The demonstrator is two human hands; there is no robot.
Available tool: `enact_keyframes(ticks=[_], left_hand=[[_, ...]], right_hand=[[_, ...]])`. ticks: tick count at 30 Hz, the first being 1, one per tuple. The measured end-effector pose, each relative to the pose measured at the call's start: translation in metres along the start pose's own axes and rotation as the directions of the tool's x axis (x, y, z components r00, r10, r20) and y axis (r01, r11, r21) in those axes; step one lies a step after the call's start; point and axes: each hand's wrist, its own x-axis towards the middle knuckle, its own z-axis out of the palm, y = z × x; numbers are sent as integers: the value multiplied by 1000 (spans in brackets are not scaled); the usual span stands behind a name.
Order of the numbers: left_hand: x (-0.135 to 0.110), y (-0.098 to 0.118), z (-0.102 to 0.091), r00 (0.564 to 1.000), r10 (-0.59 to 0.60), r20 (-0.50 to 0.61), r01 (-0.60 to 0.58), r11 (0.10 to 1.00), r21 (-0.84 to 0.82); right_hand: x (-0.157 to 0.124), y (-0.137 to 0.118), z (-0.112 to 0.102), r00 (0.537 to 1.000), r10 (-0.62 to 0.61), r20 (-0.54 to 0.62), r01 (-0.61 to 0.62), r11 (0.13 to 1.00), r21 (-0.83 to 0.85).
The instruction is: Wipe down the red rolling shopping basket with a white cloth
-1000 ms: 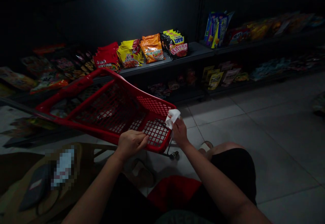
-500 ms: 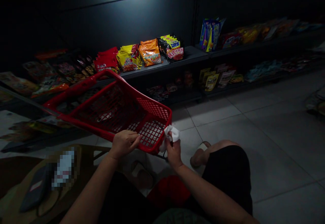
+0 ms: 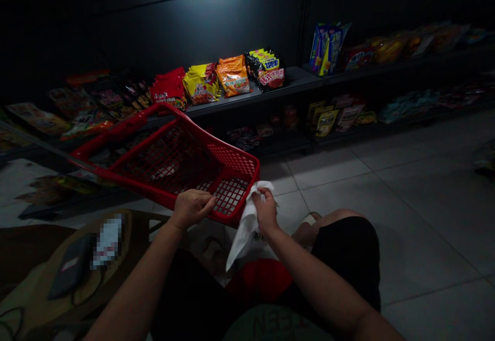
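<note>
From the head camera, I see my operator's left hand lying on the near rim of a red plastic shopping basket, its fingers curled over the edge toward the basket's near right corner. That grip looks like what steadies the basket, which sits tilted toward the person, its mesh floor in view. The right hand is closed in a pinch on a white cloth, though I can't tell whether it's fabric or a thick tissue. Gathered at the top, the cloth hangs loose past the near corner, overlapping the rim, so it seems held ready against the plastic.

Beyond the basket, packets of instant noodles stand in a row along a low dark shelf, propped against its back panel as if for display. A tan bag lies at the lower left, partly blurred, on the tiled floor.
</note>
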Motion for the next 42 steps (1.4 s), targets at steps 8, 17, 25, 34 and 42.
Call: enact_keyframes(ticks=[8,17,25,34,42], left_hand=[[-4,5,-1,1000,3,10,-3,1000,24],[-3,16,-11,997,16,77,-12,999,-48],[-4,43,-2,994,-107,6,107,994,1],[-2,46,-6,995,-100,10,101,995,-28],[9,77,1,998,-49,31,51,997,-65]], right_hand=[[-27,0,8,999,-40,-27,38,997,-73],[4,-9,-1,993,118,1,-118,992,35],[-60,-3,0,950,159,270,-179,983,48],[-5,-5,3,993,115,6,-115,990,85],[-5,8,-5,982,185,32,-188,967,170]])
